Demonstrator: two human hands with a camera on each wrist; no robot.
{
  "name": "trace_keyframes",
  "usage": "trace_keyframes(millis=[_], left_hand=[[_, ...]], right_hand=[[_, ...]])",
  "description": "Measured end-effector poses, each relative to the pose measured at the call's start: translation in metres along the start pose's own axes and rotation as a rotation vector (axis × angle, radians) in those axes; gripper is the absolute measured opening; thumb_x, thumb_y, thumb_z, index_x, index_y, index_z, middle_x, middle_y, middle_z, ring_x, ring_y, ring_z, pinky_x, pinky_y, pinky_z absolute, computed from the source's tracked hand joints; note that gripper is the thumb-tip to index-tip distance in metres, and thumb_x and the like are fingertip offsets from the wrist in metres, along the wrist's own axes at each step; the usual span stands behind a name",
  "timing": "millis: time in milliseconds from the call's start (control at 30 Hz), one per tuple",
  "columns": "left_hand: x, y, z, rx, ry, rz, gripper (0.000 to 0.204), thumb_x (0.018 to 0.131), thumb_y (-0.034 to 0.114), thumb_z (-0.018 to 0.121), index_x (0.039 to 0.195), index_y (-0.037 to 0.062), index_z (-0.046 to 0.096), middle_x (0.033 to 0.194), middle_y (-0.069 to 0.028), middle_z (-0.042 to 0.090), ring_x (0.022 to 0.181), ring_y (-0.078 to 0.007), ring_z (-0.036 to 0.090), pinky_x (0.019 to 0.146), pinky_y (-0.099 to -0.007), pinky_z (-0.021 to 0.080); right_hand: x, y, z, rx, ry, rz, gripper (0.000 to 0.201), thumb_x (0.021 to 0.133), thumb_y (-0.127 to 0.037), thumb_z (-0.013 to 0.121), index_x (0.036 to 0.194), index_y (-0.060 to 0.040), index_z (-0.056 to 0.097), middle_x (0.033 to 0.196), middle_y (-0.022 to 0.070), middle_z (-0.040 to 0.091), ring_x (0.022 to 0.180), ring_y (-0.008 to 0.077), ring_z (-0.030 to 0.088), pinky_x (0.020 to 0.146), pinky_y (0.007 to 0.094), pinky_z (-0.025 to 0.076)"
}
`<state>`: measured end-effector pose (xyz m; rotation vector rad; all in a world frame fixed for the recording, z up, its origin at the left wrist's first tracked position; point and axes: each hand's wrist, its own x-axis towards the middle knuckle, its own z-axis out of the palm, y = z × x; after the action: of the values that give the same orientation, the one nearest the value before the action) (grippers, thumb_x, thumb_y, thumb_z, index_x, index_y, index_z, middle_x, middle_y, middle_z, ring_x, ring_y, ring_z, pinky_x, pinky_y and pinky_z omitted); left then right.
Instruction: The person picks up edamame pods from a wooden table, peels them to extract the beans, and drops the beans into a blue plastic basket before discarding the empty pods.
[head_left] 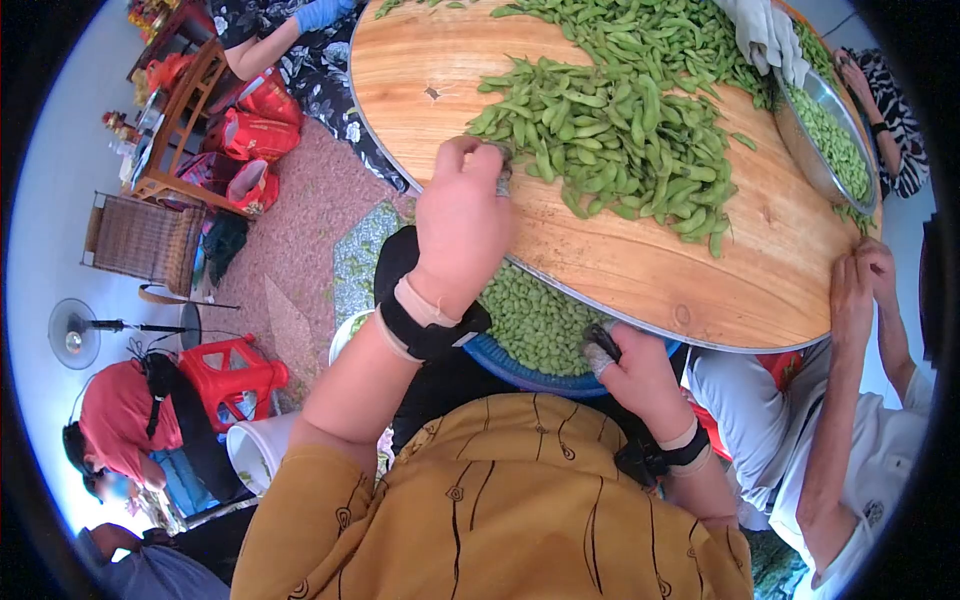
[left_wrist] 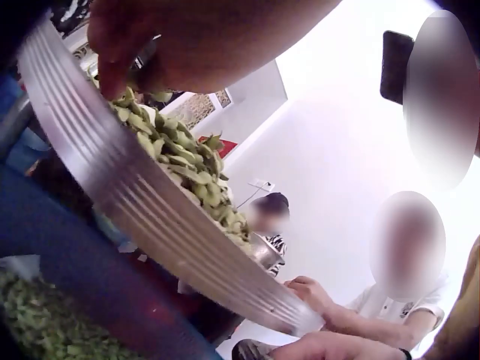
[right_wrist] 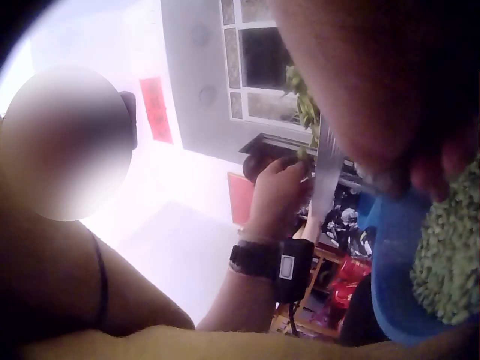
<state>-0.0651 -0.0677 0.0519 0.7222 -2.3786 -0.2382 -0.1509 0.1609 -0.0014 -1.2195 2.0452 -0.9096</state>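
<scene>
My left hand (head_left: 462,225) is at the near left edge of the round wooden table (head_left: 420,90), fingers curled beside a heap of green soybean pods (head_left: 620,140). A grey wrapping covers a fingertip; I cannot tell whether a pod is pinched there. In the right wrist view a green pod (right_wrist: 302,153) shows close to these fingertips. Below the table edge my right hand (head_left: 645,385) hangs over a blue basin (head_left: 500,366) of shelled soybeans (head_left: 535,320). Its fingers are loosely bent, with grey wrapping on the thumb, and nothing shows between them.
A metal bowl (head_left: 785,125) of shelled beans stands at the table's right edge, a pale cloth (head_left: 765,35) beside it. Other people's hands (head_left: 860,275) are along the table. At left are a red stool (head_left: 230,375), a white bucket (head_left: 250,450) and a wicker chair (head_left: 145,240).
</scene>
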Motion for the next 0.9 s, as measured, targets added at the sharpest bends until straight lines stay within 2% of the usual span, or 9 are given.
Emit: trace_keyframes(millis=[100, 167, 200, 267, 367, 567, 633, 767, 900], left_hand=[[-0.006, 0.006, -0.013, -0.031, 0.025, -0.075, 0.022, 0.073, -0.003, 0.055, 0.094, -0.0006, 0.058, 0.084, -0.0173, 0.060, 0.070, -0.0341, 0.060, 0.064, -0.0407, 0.050], [-0.014, 0.012, -0.021, -0.413, -0.196, -0.245, 0.017, 0.081, 0.000, 0.055, 0.098, 0.0006, 0.058, 0.086, -0.0119, 0.064, 0.065, -0.0210, 0.060, 0.059, -0.0304, 0.049], [-0.019, 0.016, -0.026, -0.419, -0.207, -0.244, 0.017, 0.081, 0.000, 0.055, 0.098, 0.0006, 0.058, 0.086, -0.0119, 0.064, 0.065, -0.0210, 0.060, 0.059, -0.0304, 0.049], [-0.029, 0.025, -0.037, -1.048, -0.627, -0.478, 0.016, 0.087, 0.003, 0.053, 0.103, 0.0023, 0.057, 0.088, -0.0062, 0.066, 0.062, -0.0093, 0.058, 0.055, -0.0216, 0.046], [-0.039, 0.035, -0.048, -1.192, -0.901, -0.560, 0.019, 0.090, 0.002, 0.051, 0.108, 0.0031, 0.056, 0.088, -0.0028, 0.066, 0.063, -0.0053, 0.056, 0.055, -0.0190, 0.044], [-0.058, 0.032, -0.043, -1.330, -0.962, -0.574, 0.019, 0.094, 0.013, 0.051, 0.110, 0.0029, 0.054, 0.089, -0.0063, 0.066, 0.063, -0.0076, 0.056, 0.052, -0.0196, 0.043], [-0.060, 0.033, -0.046, -1.600, -1.043, -0.847, 0.029, 0.096, 0.027, 0.050, 0.111, 0.0029, 0.053, 0.085, -0.0085, 0.063, 0.060, -0.0097, 0.053, 0.048, -0.0194, 0.038], [-0.065, 0.031, -0.045, -1.693, -1.213, -1.040, 0.034, 0.096, 0.034, 0.051, 0.111, 0.0037, 0.052, 0.072, -0.0047, 0.054, 0.054, -0.0090, 0.047, 0.043, -0.0184, 0.028], [-0.063, 0.027, -0.045, -1.737, -1.192, -0.914, 0.028, 0.095, 0.029, 0.054, 0.108, 0.0042, 0.054, 0.069, -0.0026, 0.053, 0.054, -0.0077, 0.046, 0.043, -0.0176, 0.028]], right_hand=[[0.001, -0.005, -0.001, -0.020, -0.069, -0.004, 0.024, 0.078, -0.019, 0.063, 0.088, 0.0027, 0.057, 0.079, 0.0253, 0.059, 0.078, 0.0449, 0.057, 0.068, 0.0442, 0.048], [-0.001, -0.010, -0.003, -0.038, -0.108, -0.002, 0.024, 0.079, -0.020, 0.063, 0.086, 0.0024, 0.057, 0.076, 0.0247, 0.058, 0.076, 0.0448, 0.057, 0.066, 0.0434, 0.048], [-0.004, -0.012, -0.004, 0.091, -0.106, -0.026, 0.023, 0.081, -0.019, 0.064, 0.089, 0.0015, 0.058, 0.073, 0.0211, 0.059, 0.069, 0.0388, 0.059, 0.061, 0.0393, 0.048], [-0.013, -0.025, -0.010, 0.225, -0.092, -0.027, 0.022, 0.082, -0.019, 0.064, 0.092, 0.0006, 0.058, 0.070, 0.0176, 0.060, 0.063, 0.0329, 0.061, 0.057, 0.0353, 0.048], [-0.013, -0.050, -0.019, 0.724, 0.119, 0.157, 0.020, 0.088, -0.012, 0.062, 0.105, -0.0027, 0.058, 0.071, -0.0007, 0.059, 0.053, 0.0020, 0.051, 0.045, 0.0190, 0.042], [-0.006, -0.051, -0.028, 0.841, 0.050, 0.061, 0.018, 0.088, -0.008, 0.061, 0.105, -0.0018, 0.059, 0.077, -0.0012, 0.061, 0.059, 0.0029, 0.052, 0.051, 0.0189, 0.043], [-0.006, -0.050, -0.027, 0.838, 0.035, 0.035, 0.018, 0.088, -0.008, 0.061, 0.105, -0.0016, 0.059, 0.079, -0.0013, 0.061, 0.063, 0.0024, 0.053, 0.054, 0.0186, 0.044], [-0.007, -0.048, -0.024, 0.817, -0.018, -0.079, 0.025, 0.087, -0.008, 0.063, 0.111, 0.0004, 0.058, 0.090, 0.0014, 0.063, 0.080, 0.0056, 0.056, 0.071, 0.0223, 0.047], [-0.011, -0.049, -0.023, 0.694, 0.048, -0.067, 0.029, 0.088, -0.006, 0.060, 0.116, 0.0017, 0.055, 0.094, 0.0012, 0.063, 0.083, 0.0076, 0.056, 0.078, 0.0246, 0.047]])
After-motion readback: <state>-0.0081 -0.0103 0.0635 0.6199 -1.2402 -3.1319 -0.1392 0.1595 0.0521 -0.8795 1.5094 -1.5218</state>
